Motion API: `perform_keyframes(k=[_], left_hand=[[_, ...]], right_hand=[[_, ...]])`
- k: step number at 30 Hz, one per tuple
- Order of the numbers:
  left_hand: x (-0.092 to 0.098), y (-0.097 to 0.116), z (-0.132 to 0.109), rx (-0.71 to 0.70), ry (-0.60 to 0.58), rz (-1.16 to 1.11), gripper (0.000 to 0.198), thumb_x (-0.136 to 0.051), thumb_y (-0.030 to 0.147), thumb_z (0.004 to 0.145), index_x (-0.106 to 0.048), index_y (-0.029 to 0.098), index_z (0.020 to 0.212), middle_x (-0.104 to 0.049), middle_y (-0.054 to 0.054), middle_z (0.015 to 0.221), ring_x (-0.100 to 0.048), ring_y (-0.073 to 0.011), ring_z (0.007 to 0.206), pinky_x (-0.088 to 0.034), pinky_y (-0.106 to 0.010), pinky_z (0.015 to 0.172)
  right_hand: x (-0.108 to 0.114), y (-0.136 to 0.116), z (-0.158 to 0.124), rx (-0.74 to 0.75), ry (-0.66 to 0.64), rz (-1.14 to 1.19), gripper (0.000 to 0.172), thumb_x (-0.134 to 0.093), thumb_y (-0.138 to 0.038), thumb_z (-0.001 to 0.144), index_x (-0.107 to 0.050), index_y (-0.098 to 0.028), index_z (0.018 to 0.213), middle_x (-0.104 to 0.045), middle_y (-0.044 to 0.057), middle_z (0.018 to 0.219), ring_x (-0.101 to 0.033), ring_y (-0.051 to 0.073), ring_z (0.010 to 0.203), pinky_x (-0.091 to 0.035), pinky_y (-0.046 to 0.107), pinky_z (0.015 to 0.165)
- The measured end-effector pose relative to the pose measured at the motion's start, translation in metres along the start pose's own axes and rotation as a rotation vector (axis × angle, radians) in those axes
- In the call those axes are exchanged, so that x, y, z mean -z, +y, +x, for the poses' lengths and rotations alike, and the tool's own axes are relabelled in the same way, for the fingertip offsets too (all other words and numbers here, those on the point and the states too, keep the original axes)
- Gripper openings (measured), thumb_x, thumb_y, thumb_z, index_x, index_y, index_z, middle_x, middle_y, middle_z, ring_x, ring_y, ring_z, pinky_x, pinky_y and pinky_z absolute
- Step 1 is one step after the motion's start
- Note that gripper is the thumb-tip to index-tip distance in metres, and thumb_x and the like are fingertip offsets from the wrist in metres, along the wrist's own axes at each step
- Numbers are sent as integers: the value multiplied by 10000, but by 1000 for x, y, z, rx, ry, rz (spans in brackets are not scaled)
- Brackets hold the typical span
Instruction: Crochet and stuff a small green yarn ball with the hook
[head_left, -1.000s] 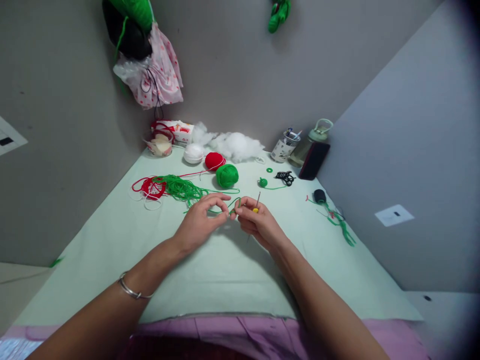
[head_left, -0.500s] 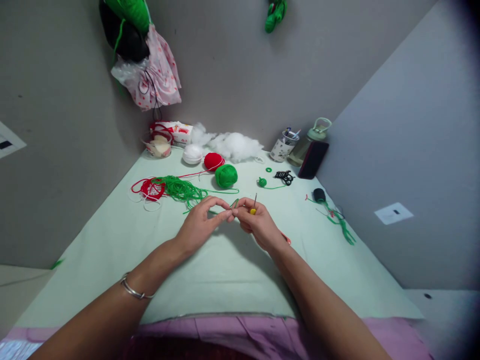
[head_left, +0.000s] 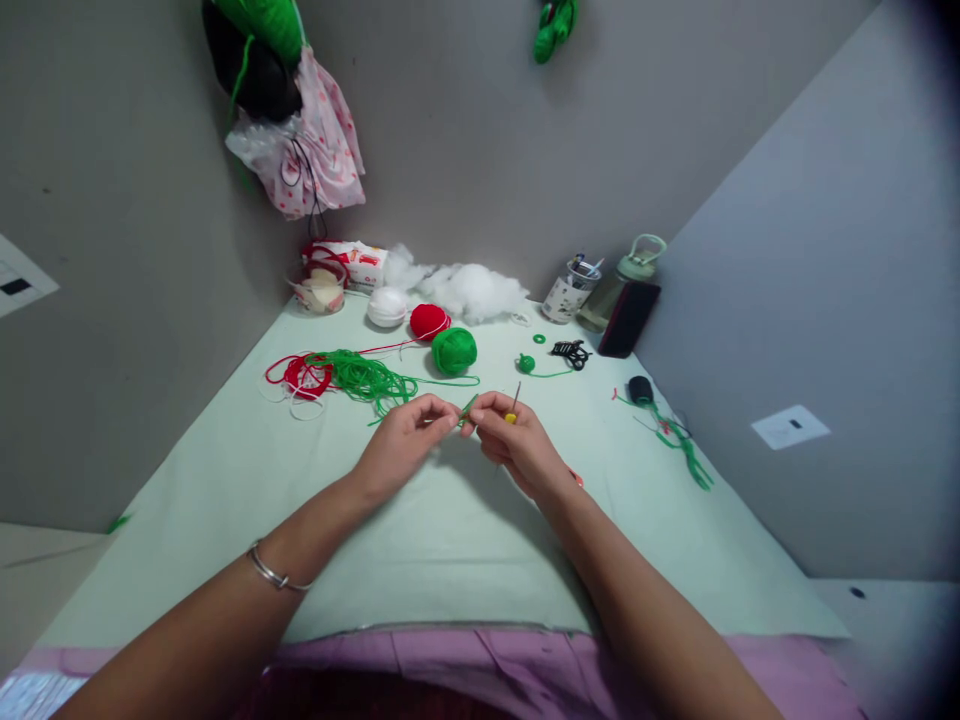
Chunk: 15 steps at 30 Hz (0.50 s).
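Note:
My left hand [head_left: 401, 445] is closed in a pinch on a small piece of green yarn work [head_left: 469, 405] held over the table's middle. My right hand [head_left: 521, 445] meets it fingertip to fingertip and pinches the other side of the piece. A crochet hook [head_left: 511, 417] with a yellow grip is tucked in my right hand, its thin metal shaft pointing up. Fingers hide most of the green piece. Beyond my left hand lies a loose tangle of green yarn [head_left: 367, 378]. The green yarn ball [head_left: 454, 351] sits just past both hands.
Behind are a red yarn ball [head_left: 429, 322], a white yarn ball [head_left: 387, 307] and white stuffing [head_left: 476, 292]. To the right stand a pen holder [head_left: 564, 298], a bottle [head_left: 637, 264] and a dark phone [head_left: 628, 320]. An orange item [head_left: 576, 478] shows beside my right wrist.
My fingertips have drawn slightly apart, and more of the green piece shows between them. The hook has shifted slightly in my right hand.

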<state>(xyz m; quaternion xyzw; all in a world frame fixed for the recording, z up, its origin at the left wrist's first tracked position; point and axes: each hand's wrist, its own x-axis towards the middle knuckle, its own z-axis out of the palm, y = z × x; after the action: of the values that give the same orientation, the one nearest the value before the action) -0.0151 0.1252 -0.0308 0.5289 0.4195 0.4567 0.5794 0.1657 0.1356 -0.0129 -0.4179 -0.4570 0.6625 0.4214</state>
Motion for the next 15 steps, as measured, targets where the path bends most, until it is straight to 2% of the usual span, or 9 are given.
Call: perform_keyframes(k=[5,8,11,15], left_hand=[[-1,-6,3,122,-12,-256,170,-656,347,901,-572,201,883,-787,-103,1028,-762,-227,1020,-566,-456,1027],[-3,-9,3,146,18,-322,193,-693,326,875,-570,212,971,-789,-78,981,-772,-212,995,-576,-431,1015],[-6,-11,2,119,82,-310,294,-768,351,833,-591,212,1022,-782,-37,914,-764,-186,919,-569,-391,983],[-10,-10,-1,7,182,-209,346,-842,324,768,-659,213,1039,-763,11,849,-725,-161,852,-543,-321,907]], right_hand=[[2,-1,0,-15,-10,54,328,-878,-370,706,-660,-186,869,-598,-67,582,-182,19,428,-94,233,446],[2,0,1,-27,7,51,334,-875,-364,697,-656,-179,870,-639,-46,617,-194,16,427,-90,234,446],[3,1,2,-29,47,24,334,-861,-355,695,-651,-174,882,-698,-14,690,-207,15,429,-91,237,448],[4,4,4,-5,103,-42,324,-838,-354,701,-635,-173,878,-714,-8,696,-226,22,425,-108,244,446]])
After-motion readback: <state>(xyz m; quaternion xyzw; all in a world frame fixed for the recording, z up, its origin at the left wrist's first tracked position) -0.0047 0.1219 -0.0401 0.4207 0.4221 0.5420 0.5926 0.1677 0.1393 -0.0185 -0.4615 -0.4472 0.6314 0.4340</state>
